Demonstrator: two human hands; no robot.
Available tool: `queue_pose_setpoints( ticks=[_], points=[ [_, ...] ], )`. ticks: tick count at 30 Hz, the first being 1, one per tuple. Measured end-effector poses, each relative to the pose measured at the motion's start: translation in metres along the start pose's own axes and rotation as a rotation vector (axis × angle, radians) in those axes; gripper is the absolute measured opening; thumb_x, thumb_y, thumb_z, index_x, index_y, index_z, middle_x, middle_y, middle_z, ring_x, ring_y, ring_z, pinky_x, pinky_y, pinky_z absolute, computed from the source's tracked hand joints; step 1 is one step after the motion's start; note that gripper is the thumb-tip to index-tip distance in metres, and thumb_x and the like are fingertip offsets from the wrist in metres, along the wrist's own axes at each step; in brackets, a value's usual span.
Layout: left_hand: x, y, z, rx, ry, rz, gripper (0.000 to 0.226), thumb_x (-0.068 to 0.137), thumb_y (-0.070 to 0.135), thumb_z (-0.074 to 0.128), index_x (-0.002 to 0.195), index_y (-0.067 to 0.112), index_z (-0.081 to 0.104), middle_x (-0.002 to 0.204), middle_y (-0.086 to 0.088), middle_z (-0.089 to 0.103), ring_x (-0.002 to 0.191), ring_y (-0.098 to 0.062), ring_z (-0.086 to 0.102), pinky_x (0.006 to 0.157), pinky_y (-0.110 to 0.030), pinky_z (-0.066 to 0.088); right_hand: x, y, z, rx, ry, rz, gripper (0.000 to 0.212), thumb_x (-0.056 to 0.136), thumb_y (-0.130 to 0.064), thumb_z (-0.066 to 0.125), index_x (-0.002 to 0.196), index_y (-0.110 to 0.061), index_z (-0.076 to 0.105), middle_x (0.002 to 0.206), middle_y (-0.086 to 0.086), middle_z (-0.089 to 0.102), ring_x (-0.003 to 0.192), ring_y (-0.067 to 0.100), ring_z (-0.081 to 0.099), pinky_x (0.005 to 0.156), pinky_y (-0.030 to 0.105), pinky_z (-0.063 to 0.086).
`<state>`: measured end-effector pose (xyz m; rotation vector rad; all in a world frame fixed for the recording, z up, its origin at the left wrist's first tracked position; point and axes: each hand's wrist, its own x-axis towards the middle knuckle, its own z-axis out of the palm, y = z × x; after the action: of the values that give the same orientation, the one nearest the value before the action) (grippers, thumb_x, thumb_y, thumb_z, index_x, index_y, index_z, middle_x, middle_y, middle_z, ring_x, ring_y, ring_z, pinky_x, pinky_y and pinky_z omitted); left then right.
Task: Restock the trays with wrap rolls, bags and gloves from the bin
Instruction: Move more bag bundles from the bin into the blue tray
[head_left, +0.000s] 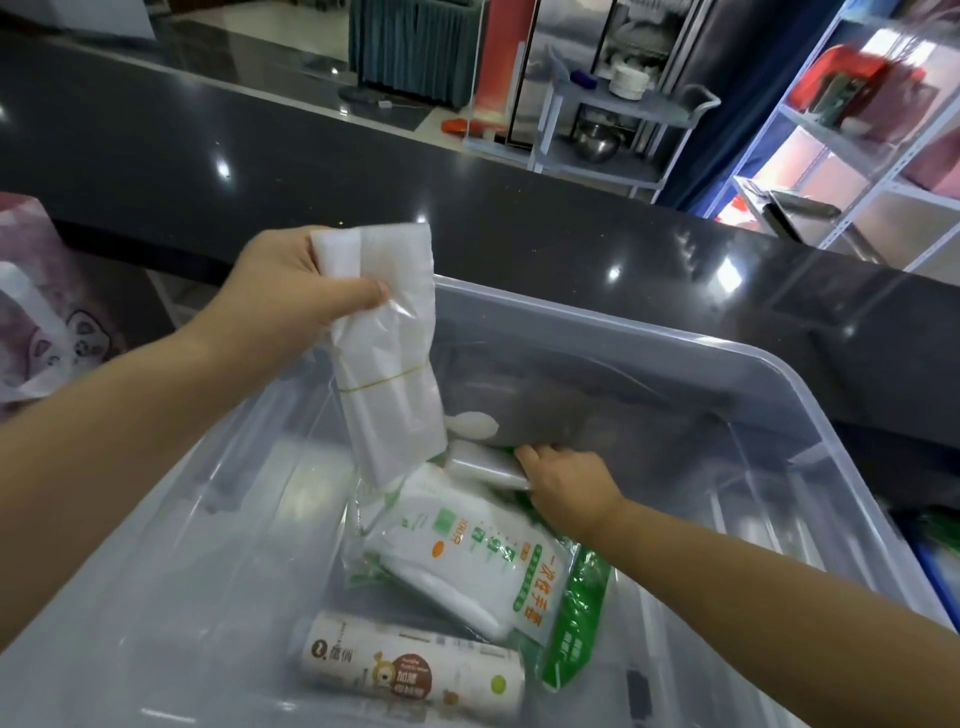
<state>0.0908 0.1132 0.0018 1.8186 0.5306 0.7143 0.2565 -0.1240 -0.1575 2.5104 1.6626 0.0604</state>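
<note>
A clear plastic bin (701, 358) fills the lower view. Above its far left corner, my left hand (291, 280) pinches the top of a bundle of white plastic bags (389, 364) held by a rubber band, and the bundle hangs down over the bin. Deep inside the bin, my right hand (566, 480) closes on a whitish roll or pack (483, 465) near the far wall. A packet of disposable gloves (478, 561) with green and orange print lies in the middle of the bin floor. In front of it lies a wrap roll (410, 675) with a brown label.
A dark glossy counter (363, 171) runs behind the bin. A pink printed bag (47, 291) sits at the left. Blue and green items (943, 545) show past the bin's right rim. A grey cart (623, 109) and white shelving (857, 171) stand beyond the counter.
</note>
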Motion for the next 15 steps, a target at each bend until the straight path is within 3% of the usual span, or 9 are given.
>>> queue_pose_setpoints(
  ticks=[3, 6, 10, 15],
  points=[
    [-0.002, 0.002, 0.001, 0.002, -0.031, 0.003, 0.017, 0.075, 0.014, 0.075, 0.084, 0.026, 0.067, 0.085, 0.003, 0.07, 0.072, 0.001, 0.067, 0.051, -0.009, 0.049, 0.004, 0.001, -0.013, 0.02, -0.018, 0.033, 0.017, 0.091, -0.027, 0.052, 0.104, -0.017, 0.056, 0.087, 0.001, 0.065, 0.068, 0.021, 0.057, 0.057, 0.027, 0.04],
    [-0.002, 0.003, 0.0, 0.005, -0.043, -0.004, 0.017, 0.075, 0.016, 0.074, 0.083, 0.028, 0.066, 0.084, 0.005, 0.069, 0.071, 0.003, 0.067, 0.049, -0.008, 0.049, 0.007, 0.009, -0.047, 0.233, -0.055, 0.218, 0.013, 0.091, -0.029, 0.051, 0.096, -0.021, 0.058, 0.075, -0.005, 0.055, 0.065, 0.017, 0.051, 0.053, 0.025, 0.035],
    [0.0, 0.01, -0.001, -0.026, -0.104, -0.022, 0.013, 0.077, 0.017, 0.073, 0.081, 0.028, 0.067, 0.076, 0.007, 0.072, 0.07, 0.003, 0.067, 0.047, -0.008, 0.048, -0.008, 0.018, -0.102, 0.921, -0.074, 0.417, 0.005, 0.086, -0.02, 0.062, 0.091, -0.021, 0.063, 0.089, -0.001, 0.066, 0.081, 0.018, 0.063, 0.065, 0.027, 0.048],
    [0.014, 0.035, 0.006, -0.177, -0.206, -0.121, 0.017, 0.076, 0.021, 0.073, 0.088, 0.03, 0.065, 0.076, 0.015, 0.073, 0.069, -0.001, 0.069, 0.049, -0.016, 0.051, -0.039, 0.012, -0.164, 1.498, 0.189, 0.441, 0.009, 0.086, -0.011, 0.063, 0.092, -0.017, 0.065, 0.082, -0.003, 0.075, 0.077, 0.016, 0.07, 0.064, 0.027, 0.057]
  ],
)
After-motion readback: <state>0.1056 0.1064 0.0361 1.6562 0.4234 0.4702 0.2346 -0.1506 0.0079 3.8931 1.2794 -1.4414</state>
